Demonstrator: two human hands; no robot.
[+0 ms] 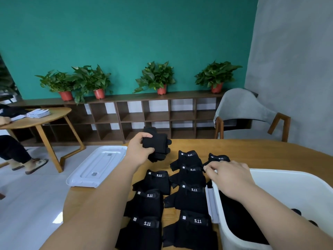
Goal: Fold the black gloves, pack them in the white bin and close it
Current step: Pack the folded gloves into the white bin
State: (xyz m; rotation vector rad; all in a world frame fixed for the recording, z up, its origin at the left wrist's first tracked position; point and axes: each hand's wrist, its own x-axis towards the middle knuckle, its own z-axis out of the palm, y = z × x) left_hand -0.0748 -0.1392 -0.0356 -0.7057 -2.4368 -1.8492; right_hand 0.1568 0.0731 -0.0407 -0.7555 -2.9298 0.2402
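Note:
Several folded black gloves (189, 197) marked 5.11 lie in two rows on the round wooden table (261, 150). My left hand (139, 150) grips a folded black glove (158, 145), lifted above the far end of the rows. My right hand (228, 175) rests over the near-left rim of the white bin (297, 179), its fingertips pinching the edge of another black glove (219, 157) on the table. Dark gloves lie inside the bin, partly hidden by my forearm. The white lid (97, 166) lies flat at the table's left edge.
A grey chair (246, 112) stands behind the table on the right. A second wooden table (36, 118) with white folded items and a seated person's leg (16, 154) are at the left. A shelf (144, 116) with potted plants lines the green wall.

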